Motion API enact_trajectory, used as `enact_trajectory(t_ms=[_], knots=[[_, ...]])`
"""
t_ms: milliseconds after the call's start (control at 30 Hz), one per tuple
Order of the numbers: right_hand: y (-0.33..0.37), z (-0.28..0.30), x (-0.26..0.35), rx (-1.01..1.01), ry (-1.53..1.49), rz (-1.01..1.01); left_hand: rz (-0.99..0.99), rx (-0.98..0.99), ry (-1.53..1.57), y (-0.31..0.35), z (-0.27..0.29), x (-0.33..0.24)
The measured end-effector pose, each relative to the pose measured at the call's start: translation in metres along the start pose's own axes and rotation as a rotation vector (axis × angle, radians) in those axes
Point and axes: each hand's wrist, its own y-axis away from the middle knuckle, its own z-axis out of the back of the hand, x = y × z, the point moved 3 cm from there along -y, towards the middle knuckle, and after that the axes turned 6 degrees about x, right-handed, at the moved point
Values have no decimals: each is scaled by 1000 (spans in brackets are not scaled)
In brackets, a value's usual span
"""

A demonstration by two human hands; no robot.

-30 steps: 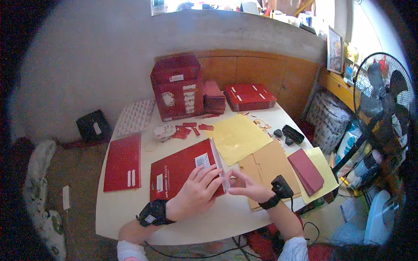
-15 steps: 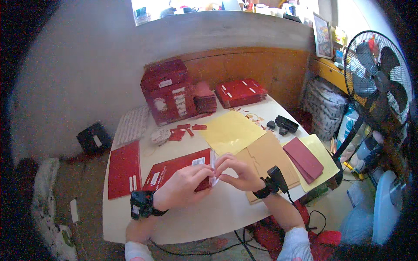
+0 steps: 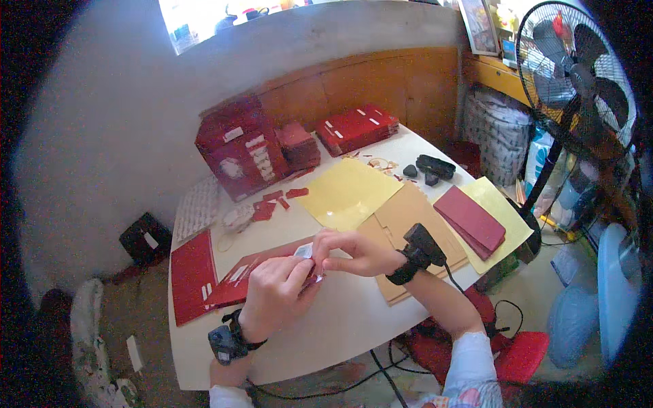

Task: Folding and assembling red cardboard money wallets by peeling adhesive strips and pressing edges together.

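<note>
My left hand [image 3: 273, 296] and my right hand [image 3: 343, 249] meet above the middle of the white table [image 3: 340, 326]. Together they pinch a small white paper strip [image 3: 303, 251] between the fingertips. Under the hands lies a flat red envelope sheet [image 3: 235, 282] with white tabs. Each wrist carries a black strapped device, and a cable runs off the right one.
A second red sheet [image 3: 192, 275] lies at the left edge. Yellow paper [image 3: 345, 192], brown card [image 3: 408, 217] and a pile of dark red envelopes [image 3: 469, 219] are to the right. Red boxes [image 3: 238, 146] and envelope stacks [image 3: 357, 128] stand at the back. A standing fan [image 3: 578, 81] is on the right.
The view has shifted, so the table sits further right and closer. My hands have lifted off the red sheet and come together around the small white strip.
</note>
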Motion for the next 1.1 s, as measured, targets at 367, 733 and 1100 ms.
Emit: enact_trajectory(t_ms=[367, 733, 1100], knots=[[-9, 1, -11, 57, -283, -150, 5, 44, 94, 7, -2, 13], [-9, -1, -17, 76, -218, -145, 4, 4, 61, 3, -1, 8], [0, 14, -32, -62, -21, -175, -5, -55, -40, 4, 11, 20]])
